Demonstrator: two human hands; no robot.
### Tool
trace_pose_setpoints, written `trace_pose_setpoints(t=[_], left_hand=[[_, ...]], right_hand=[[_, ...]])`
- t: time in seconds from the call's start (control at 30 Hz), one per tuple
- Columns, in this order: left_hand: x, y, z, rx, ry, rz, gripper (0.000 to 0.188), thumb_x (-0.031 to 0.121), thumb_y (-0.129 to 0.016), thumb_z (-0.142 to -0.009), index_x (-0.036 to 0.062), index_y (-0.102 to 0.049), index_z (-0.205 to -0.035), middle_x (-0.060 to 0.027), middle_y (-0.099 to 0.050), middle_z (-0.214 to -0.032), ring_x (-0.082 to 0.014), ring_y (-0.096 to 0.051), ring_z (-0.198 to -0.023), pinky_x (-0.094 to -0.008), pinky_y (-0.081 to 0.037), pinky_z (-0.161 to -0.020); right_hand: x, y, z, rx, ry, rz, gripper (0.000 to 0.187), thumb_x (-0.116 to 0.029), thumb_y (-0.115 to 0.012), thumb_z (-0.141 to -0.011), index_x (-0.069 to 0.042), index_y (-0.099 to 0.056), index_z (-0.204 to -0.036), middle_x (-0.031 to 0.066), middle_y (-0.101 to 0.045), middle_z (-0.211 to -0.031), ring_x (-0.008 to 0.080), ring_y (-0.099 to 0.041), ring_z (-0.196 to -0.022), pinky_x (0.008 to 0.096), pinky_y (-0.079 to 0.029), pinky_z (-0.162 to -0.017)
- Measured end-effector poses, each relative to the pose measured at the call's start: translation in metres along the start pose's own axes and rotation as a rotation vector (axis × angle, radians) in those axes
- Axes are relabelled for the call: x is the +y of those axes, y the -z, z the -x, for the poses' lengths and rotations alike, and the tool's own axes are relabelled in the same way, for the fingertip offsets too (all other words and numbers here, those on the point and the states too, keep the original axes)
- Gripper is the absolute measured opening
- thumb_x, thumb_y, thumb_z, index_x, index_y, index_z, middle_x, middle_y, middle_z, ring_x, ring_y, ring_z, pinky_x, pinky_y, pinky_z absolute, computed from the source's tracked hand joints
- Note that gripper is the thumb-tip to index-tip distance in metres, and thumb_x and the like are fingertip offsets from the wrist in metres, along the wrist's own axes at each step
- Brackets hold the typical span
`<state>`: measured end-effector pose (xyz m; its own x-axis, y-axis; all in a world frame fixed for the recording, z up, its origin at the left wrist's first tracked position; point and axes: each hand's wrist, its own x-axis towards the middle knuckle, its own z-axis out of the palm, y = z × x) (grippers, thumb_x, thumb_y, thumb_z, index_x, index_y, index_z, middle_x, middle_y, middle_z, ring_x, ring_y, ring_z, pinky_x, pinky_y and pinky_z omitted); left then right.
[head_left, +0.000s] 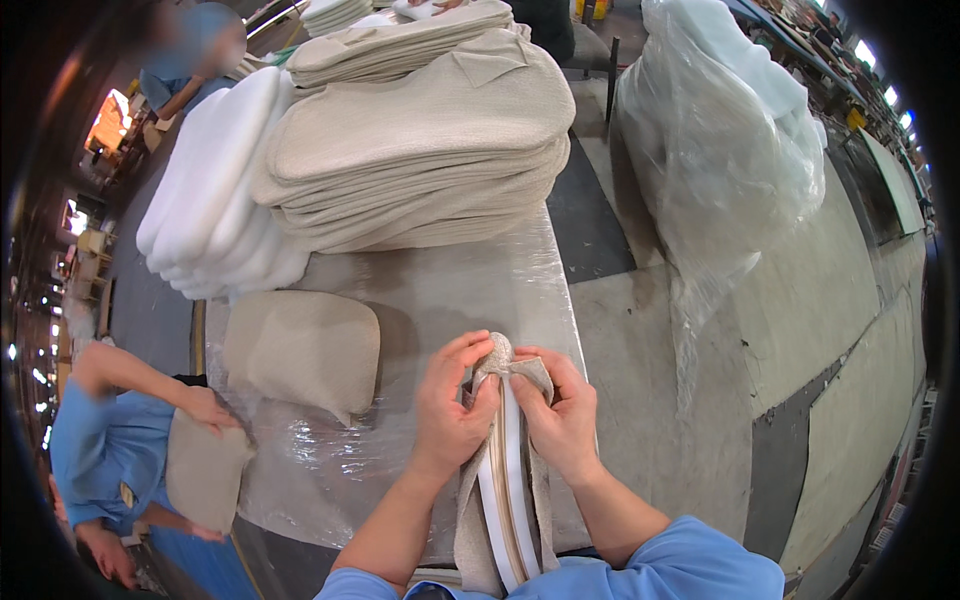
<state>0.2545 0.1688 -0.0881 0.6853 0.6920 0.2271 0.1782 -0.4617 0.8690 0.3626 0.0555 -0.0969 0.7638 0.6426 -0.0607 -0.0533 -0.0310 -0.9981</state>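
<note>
Between my hands is a beige fabric cover [541,500] with a long zipper strip [509,480], white along its sides and tan down the middle. The strip runs from my fingers back toward my body. My left hand [452,408] pinches the cover's bunched far end from the left side, its thumb against the cloth. From the right, my right hand [563,412] grips a folded flap of the same cloth, thumb on top. A rounded knob of fabric [497,350] pokes up between the fingertips of both hands. The inside of the bunched end is hidden.
A beige cushion [302,350] lies on the plastic-covered table [330,480]. Stacked beige covers [420,130] and white padding [205,190] stand at the far side. On the left, a person in blue holds another beige cushion [205,470]. A plastic-wrapped bundle [720,130] stands right.
</note>
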Motion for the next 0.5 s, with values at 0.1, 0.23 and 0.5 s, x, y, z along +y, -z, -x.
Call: trace_pose_setpoints(t=[0.1, 0.23, 0.5], left_hand=[[0.007, 0.001, -0.004, -0.05, 0.041, 0.036, 0.041, -0.006, -0.064, -0.088, -0.0013, -0.068, -0.129, -0.0171, -0.065, -0.14, -0.0258, -0.064, -0.128, -0.0368, -0.05, -0.11], [0.009, -0.002, -0.004, -0.006, 0.041, 0.031, 0.038, -0.003, -0.068, -0.087, -0.0007, -0.07, -0.125, -0.0181, -0.069, -0.134, -0.0308, -0.068, -0.123, -0.0394, -0.053, -0.106], [0.015, -0.001, 0.003, 0.031, -0.023, -0.132, 0.022, -0.001, -0.073, -0.09, 0.0006, -0.072, -0.112, -0.0143, -0.071, -0.115, -0.0285, -0.07, -0.103, -0.0377, -0.056, -0.088]], right_hand=[[0.01, 0.003, -0.001, 0.009, 0.103, 0.056, 0.018, -0.002, -0.073, -0.095, 0.0, -0.076, -0.113, 0.0146, -0.076, -0.117, 0.0245, -0.073, -0.107, 0.0335, -0.057, -0.092], [0.012, 0.0, 0.0, 0.029, 0.157, 0.087, 0.017, -0.003, -0.073, -0.095, -0.002, -0.077, -0.112, 0.0152, -0.076, -0.119, 0.025, -0.072, -0.111, 0.0345, -0.056, -0.094], [0.053, -0.002, -0.053, -0.291, 0.097, -0.668, 0.053, -0.038, -0.048, -0.114, 0.008, -0.075, -0.113, 0.0183, -0.072, -0.124, 0.024, -0.068, -0.117, 0.0364, -0.051, -0.101]])
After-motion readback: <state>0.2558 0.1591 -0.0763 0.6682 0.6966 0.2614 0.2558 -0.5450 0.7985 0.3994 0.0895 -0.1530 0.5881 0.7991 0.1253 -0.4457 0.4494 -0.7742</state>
